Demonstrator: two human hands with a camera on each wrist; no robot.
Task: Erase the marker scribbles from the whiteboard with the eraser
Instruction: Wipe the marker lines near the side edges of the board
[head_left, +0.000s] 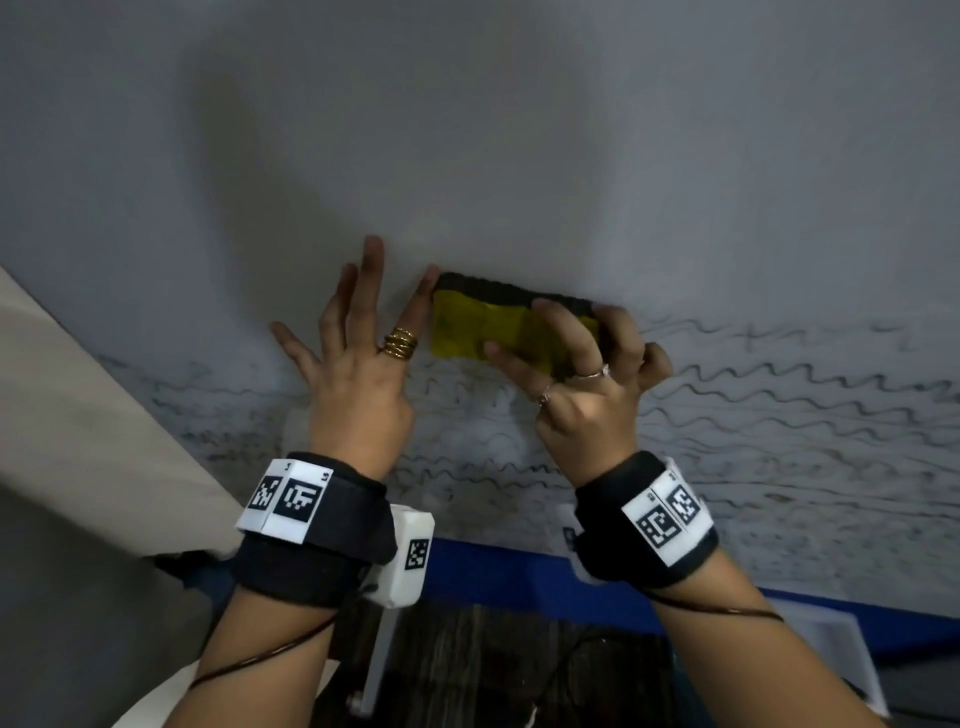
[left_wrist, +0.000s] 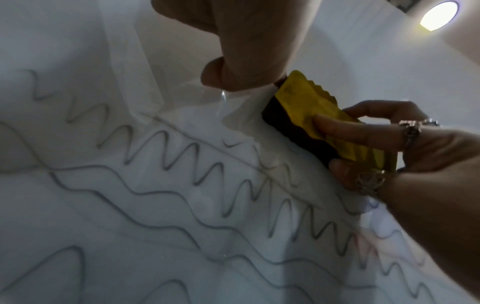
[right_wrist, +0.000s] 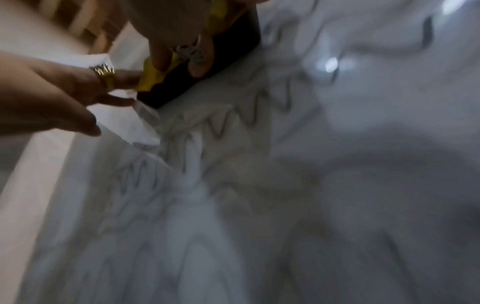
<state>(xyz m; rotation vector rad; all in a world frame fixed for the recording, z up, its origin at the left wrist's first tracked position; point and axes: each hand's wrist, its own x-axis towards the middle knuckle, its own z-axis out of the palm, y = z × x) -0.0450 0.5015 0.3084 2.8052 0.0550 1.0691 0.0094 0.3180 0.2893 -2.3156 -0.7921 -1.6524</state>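
Black wrist straps carrying square black-and-white code tags sit nearest. Beyond them the left hand, fingers spread, lies flat against the whiteboard, wearing a coiled gold ring. Just beside its index finger, the right hand clamps a rectangular eraser, yellow-backed with dark felt pressed to the board. Wavy grey marker scribbles fill the glossy white surface below both hands; above them it is wiped. A blue strip edges the board's bottom.
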